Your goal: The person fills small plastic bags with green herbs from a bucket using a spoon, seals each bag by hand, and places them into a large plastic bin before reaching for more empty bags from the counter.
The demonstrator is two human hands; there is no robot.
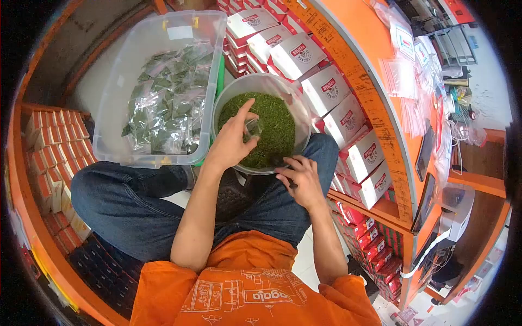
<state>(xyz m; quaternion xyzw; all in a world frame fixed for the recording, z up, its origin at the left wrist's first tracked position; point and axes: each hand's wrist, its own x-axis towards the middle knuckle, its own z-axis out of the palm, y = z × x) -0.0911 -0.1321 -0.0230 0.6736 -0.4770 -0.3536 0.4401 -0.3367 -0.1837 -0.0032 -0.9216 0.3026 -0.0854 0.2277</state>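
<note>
A curved orange desk [359,27] sweeps down the right side, carrying clear plastic packets [399,76]; rows of white-and-red boxes [328,91] are stacked along its inner side. A person in an orange shirt [244,288] and blue jeans [125,209] sits with legs folded, seen from above.

In front of the person, toward the left, a large clear plastic bin [111,117] holds a heap of small clear bags filled with something green [168,103]. Just to its right, a round translucent tub [303,117] contains finely chopped green herb [277,141].

Both hands are at this tub. The left hand [235,138] is over the herb, index finger extended, thumb and other fingers pinching a small clear bag [252,129]; how full it is cannot be told. The right hand [302,176], at the tub's near rim, has its fingers curled around a slim dark tool [293,186], mostly hidden by the grip.
</note>
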